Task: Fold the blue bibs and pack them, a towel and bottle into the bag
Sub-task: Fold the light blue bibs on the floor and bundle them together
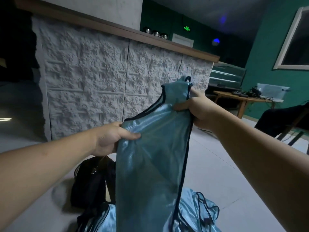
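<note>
Both hands hold one blue bib (150, 161) up in front of the person, above the floor (217, 164). The left hand (108, 139) grips the bib's left upper edge, its thumb lying across the front of the shiny cloth and its fingers (120, 125) curled behind the dark trim. The right hand (199, 111) is higher and farther out, and its fingers (181, 106) are curled tight round a bunched shoulder strap near the top of the bib, with the strap's dark-edged loop sticking up above the fist. The bib hangs down long and narrow between the two hands, and its lower end runs out of view at the bottom.

Below it, on the floor, lies a pile of more blue bibs (197, 213), crumpled, with dark trim looping across them. Just left of the pile, and partly behind the hanging bib, sits a black bag (90, 183) with a metal ring on it; whether it is open cannot be told.

Behind stands a counter (103, 84) with a rough white stone-like front and a brown top that carries three metal pots (156, 33). At the right, against a green wall (260, 67), a wooden worktop (240, 97) holds cables and a clear plastic box (271, 91).
</note>
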`<action>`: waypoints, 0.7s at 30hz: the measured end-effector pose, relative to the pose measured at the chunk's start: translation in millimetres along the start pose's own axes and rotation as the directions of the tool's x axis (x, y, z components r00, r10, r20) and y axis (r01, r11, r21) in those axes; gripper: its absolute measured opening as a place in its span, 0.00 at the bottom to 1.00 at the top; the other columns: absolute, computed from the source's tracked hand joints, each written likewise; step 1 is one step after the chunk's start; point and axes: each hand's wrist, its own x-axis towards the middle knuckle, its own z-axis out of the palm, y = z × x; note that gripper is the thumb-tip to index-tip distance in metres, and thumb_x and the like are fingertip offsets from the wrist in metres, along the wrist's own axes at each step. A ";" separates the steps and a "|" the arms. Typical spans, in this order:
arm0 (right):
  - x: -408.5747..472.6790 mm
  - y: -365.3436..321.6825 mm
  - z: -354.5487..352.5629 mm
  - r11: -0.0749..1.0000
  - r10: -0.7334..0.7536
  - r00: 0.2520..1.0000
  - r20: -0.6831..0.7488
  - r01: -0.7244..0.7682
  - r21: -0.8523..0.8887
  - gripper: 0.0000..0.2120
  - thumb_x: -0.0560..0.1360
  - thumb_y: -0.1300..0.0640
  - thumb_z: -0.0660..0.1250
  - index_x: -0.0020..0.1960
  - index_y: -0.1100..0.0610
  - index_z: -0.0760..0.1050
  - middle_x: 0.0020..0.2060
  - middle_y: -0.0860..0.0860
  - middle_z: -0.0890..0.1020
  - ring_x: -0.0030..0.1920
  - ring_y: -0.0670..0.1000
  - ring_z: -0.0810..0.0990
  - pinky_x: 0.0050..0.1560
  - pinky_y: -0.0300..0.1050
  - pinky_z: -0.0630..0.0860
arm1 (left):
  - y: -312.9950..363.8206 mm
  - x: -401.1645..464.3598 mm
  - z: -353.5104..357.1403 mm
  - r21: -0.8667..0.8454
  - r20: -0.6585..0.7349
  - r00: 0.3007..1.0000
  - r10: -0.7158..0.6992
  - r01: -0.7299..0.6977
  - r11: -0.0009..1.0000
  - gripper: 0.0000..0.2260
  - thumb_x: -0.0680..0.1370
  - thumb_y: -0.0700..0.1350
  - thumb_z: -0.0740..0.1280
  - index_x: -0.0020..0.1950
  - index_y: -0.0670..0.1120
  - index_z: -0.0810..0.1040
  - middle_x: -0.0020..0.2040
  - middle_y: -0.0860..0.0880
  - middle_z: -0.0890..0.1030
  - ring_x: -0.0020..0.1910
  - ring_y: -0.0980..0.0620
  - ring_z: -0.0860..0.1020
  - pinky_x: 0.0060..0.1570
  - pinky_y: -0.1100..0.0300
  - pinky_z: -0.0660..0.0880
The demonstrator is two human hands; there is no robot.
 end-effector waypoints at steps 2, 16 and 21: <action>2.0 3.2 -3.9 0.999 0.006 1.000 0.005 -0.006 -0.046 0.28 0.71 0.80 0.68 0.64 0.55 0.76 0.55 0.62 0.84 0.49 0.64 0.87 0.47 0.59 0.84 | -0.9 -0.7 -3.1 0.002 -0.022 1.000 0.000 0.000 1.000 0.41 0.58 0.42 0.86 0.68 0.38 0.76 0.60 0.37 0.84 0.60 0.37 0.83 0.65 0.40 0.76; 17.4 42.2 -15.6 0.925 0.107 0.990 -0.095 -0.064 0.374 0.36 0.72 0.63 0.76 0.77 0.61 0.65 0.64 0.64 0.79 0.49 0.58 0.85 0.48 0.50 0.84 | 24.0 -0.9 8.8 -0.252 0.106 0.994 -0.040 0.066 0.965 0.22 0.75 0.53 0.72 0.62 0.39 0.83 0.54 0.39 0.83 0.50 0.42 0.82 0.62 0.44 0.76; 2.1 83.7 8.3 0.854 0.118 0.991 0.058 -0.131 0.503 0.39 0.76 0.38 0.67 0.76 0.65 0.68 0.72 0.65 0.73 0.71 0.66 0.74 0.74 0.63 0.68 | 40.7 12.8 23.1 -0.349 -0.066 0.997 0.048 -0.068 0.935 0.23 0.79 0.57 0.66 0.62 0.40 0.84 0.53 0.39 0.83 0.50 0.41 0.82 0.59 0.43 0.78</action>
